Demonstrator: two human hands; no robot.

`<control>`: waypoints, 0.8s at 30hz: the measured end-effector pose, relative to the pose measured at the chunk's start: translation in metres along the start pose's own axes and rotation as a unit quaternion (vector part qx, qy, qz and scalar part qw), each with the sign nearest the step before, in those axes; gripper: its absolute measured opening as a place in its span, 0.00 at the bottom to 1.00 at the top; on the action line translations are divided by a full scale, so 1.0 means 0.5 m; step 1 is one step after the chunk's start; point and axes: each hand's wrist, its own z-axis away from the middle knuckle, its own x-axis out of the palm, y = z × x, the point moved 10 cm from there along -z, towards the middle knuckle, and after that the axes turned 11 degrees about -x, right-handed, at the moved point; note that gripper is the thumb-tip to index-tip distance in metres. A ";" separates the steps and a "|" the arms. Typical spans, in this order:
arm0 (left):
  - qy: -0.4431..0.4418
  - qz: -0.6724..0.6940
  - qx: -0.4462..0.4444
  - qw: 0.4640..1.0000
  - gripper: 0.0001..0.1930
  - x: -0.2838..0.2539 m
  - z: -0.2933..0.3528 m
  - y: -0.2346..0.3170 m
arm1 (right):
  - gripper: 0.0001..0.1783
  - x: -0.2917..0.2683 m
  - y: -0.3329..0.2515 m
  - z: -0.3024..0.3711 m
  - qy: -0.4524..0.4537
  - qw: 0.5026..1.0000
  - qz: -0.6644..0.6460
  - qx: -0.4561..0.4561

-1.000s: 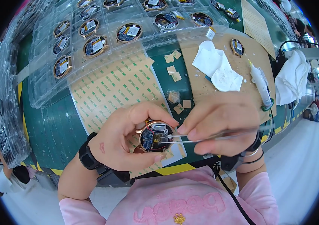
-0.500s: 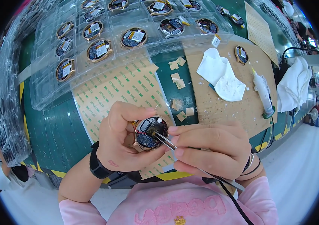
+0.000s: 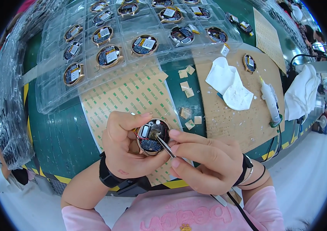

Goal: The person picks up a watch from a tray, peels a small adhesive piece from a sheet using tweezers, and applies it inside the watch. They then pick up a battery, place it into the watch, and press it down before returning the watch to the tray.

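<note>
Between the thumb and fingers of my left hand [image 3: 123, 148] is an opened watch case [image 3: 150, 144], its circuit board, a red wire and a silver part facing up. My right hand [image 3: 209, 159] pinches metal tweezers [image 3: 166, 147], whose tips reach inside the case near its middle. Fingertips of the right hand lie close to the case's right rim. Beneath the hands lies a tan adhesive sheet [image 3: 128, 96] with green print. Small cut adhesive squares [image 3: 187, 89] are scattered just right of it.
Clear plastic trays [image 3: 94, 82] at the back hold several opened watch cases. On the right, a brown board [image 3: 225, 131] carries white cloths [image 3: 230, 84], a single watch case [image 3: 249, 63] and a white pen-like tool [image 3: 270, 101] with a cord. Plastic-wrapped stock [image 3: 11, 115] stands left.
The tweezers have turned steeper, with their tips still inside the watch case. My right hand has shifted slightly left and its fingers have spread. The whole view has moved a little.
</note>
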 end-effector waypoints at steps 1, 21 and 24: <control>0.008 0.000 0.000 1.000 0.33 -0.005 0.001 0.000 | 0.11 0.001 -0.002 -0.002 0.003 1.000 0.005 -0.004; 0.040 0.088 0.005 0.995 0.33 -0.036 0.019 -0.004 | 0.13 0.022 -0.016 -0.033 -0.016 0.999 0.037 0.004; 0.046 0.076 0.001 0.996 0.33 -0.041 0.017 0.006 | 0.13 0.020 -0.017 -0.040 -0.014 0.999 0.033 0.000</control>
